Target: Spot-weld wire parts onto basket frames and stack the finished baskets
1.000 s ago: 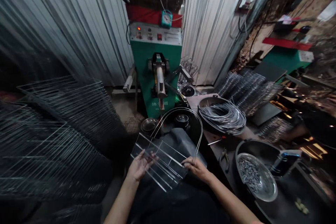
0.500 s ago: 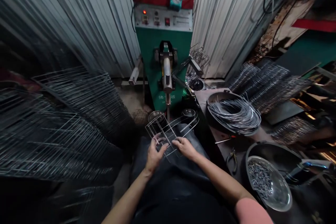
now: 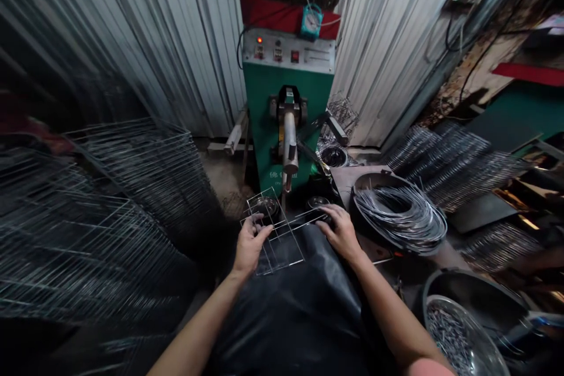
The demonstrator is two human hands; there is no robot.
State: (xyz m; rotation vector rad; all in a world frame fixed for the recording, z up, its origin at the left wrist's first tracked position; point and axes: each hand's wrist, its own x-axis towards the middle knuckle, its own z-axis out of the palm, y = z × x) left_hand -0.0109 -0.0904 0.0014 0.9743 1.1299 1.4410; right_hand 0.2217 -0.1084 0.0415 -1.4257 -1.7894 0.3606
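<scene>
i'm keeping my left hand (image 3: pixel 251 245) on a rectangular wire frame (image 3: pixel 284 266), its fingers spread and curled around the near wires, grasping them. my right hand (image 3: pixel 340 232) is clenching a long wire of the same frame, with its fingers bent over it (from this head camera, the fingertips are partly hidden). the frame is hanging tilted between my two hands, above the black apron (image 3: pixel 286 311) draped over my lap.

just past the frame, two small round metal bowls (image 3: pixel 267 207) (image 3: pixel 318 205) are sitting side by side, the left one showing through the wires. down to my right, a steel tray of short wire pieces (image 3: pixel 453 335) is resting in a black basin (image 3: pixel 476 288), cut off by the bottom of the view. nearer the machine, a coil of silver wire (image 3: pixel 400 217) is lying in another black basin (image 3: pixel 374 179).

stacked wire racks (image 3: pixel 132 211) are leaning in a blurred mass on my left, and more wire racks (image 3: pixel 453 170) are piling up on my right. straight ahead, a green machine (image 3: pixel 286 123) with a control panel (image 3: pixel 286 53) is standing against a corrugated metal wall (image 3: pixel 185 41), its red indicator light glowing.
</scene>
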